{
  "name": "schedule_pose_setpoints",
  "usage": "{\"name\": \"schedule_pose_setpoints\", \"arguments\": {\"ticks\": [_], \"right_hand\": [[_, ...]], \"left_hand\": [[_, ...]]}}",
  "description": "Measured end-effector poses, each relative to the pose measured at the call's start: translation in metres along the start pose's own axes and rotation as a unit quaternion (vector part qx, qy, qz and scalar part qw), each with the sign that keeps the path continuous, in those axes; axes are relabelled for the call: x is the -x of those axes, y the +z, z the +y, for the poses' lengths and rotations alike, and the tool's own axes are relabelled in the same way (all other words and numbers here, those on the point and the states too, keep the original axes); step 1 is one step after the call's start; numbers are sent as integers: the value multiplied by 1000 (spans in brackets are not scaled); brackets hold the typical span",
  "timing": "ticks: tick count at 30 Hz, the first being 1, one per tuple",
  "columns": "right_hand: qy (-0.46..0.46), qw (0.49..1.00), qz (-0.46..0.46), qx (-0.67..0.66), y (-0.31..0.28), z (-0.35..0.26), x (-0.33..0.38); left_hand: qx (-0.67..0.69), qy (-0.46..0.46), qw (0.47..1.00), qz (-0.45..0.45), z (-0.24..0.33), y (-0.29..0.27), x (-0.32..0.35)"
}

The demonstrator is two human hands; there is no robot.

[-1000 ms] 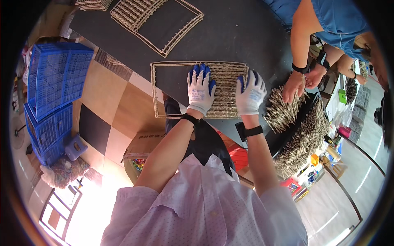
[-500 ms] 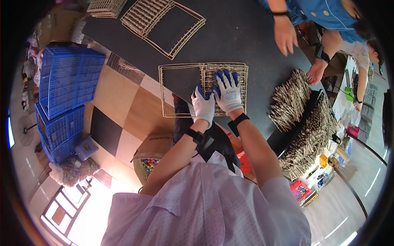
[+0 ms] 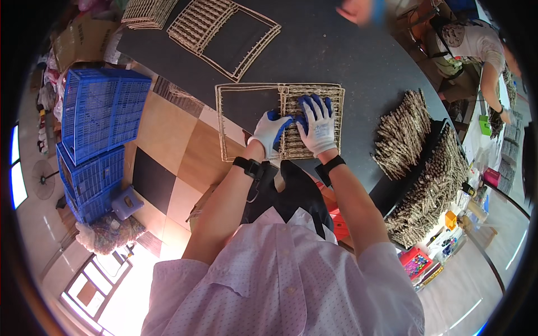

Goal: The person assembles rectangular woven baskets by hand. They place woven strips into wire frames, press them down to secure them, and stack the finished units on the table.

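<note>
A rectangular frame wrapped in tan twine lies at the near edge of the dark table, its left part overhanging the edge. The right half is filled with rows of braided cord, while the left half is an open window. At the frame's middle bar, my left hand has its blue-tipped glove fingers curled and pinched against the cords. My right hand, also in a white glove with blue fingertips, lies flat on the woven half with fingers stretched out. What sits beneath the palms is hidden.
A similar half-woven frame and a stack of woven pieces lie farther back. Bundles of twisted cord rest at the right, with more cord beyond a black divider. Blue crates stand on the left. A co-worker's blurred hand is at the top.
My left hand has shifted left and turned, its fingers now curled at the middle bar. My right hand stays flat on the weave. The co-worker in blue has mostly moved out of view.
</note>
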State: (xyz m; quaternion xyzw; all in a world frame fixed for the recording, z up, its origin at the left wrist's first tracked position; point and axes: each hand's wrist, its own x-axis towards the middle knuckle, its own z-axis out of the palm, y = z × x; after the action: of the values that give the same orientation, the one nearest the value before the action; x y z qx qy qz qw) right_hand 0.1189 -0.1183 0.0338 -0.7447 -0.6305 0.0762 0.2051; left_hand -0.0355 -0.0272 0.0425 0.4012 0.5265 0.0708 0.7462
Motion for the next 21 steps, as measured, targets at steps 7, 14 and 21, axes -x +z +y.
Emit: {"name": "schedule_pose_setpoints", "arguments": {"ticks": [7, 14, 21], "right_hand": [[10, 998, 44, -46, -2, 3, 1], [24, 999, 44, -17, 2, 0, -2], [59, 998, 37, 6, 3, -4, -4]], "left_hand": [[-31, -34, 996, -71, 50, 6, 23], [-354, 39, 924, 140, 16, 18, 0], [-477, 129, 832, 254, 3, 31, -6]]}}
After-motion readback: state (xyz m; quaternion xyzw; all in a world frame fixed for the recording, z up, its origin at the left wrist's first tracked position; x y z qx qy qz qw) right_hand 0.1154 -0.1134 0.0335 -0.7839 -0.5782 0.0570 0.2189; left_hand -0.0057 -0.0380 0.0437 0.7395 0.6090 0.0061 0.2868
